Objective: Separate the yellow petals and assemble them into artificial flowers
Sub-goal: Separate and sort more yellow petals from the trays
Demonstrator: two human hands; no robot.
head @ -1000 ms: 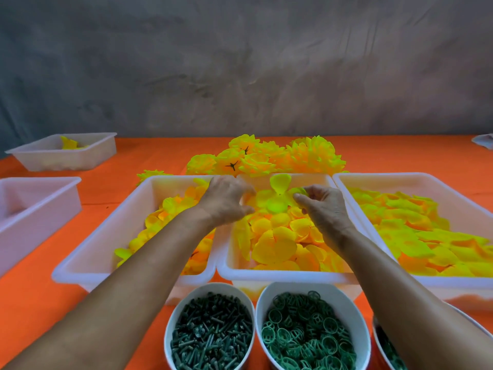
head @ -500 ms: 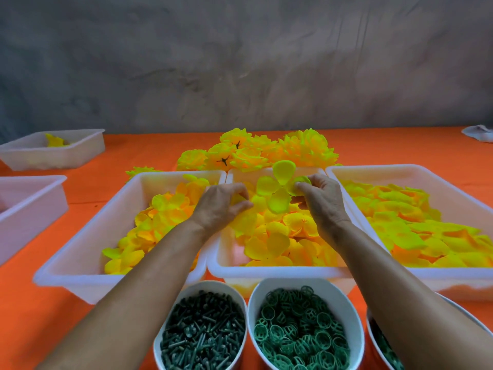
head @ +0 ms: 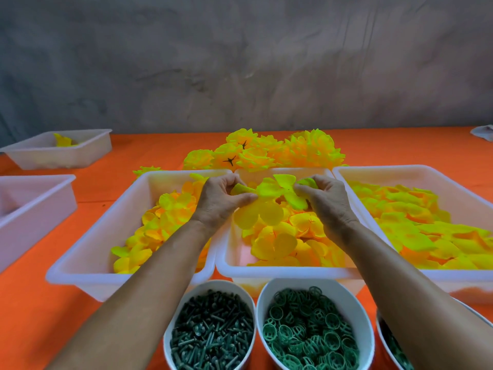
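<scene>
- A cluster of yellow-green petals [head: 277, 189] is held in the air above the middle tray [head: 288, 271], between both hands.
- The left hand [head: 221, 201] is curled round the left side of the cluster, with thumb and fingers pinched on a petal.
- The right hand [head: 324, 201] is curled round the right side, its fingertips pinched on other petals of the same cluster.
- The middle tray is filled with loose yellow and orange petals [head: 282, 236] lying under the hands.
- A left tray [head: 93, 252] and a right tray [head: 458, 283], both white, are set just beside the middle one, and each is loaded with more petals.
- Finished yellow flowers [head: 266, 153] are piled on the orange counter [head: 32, 316] behind the trays.
- Two white bowls are placed in front of the middle tray: one [head: 210, 287] is filled with dark green pegs, the other [head: 357, 305] with green rings.
- A third bowl [head: 380, 332] is cut off at the lower right, behind the right forearm.
- Two more white trays are seen at the far left, the farther one [head: 80, 153] with one yellow piece inside, the nearer one [head: 40, 209] partly out of view.
</scene>
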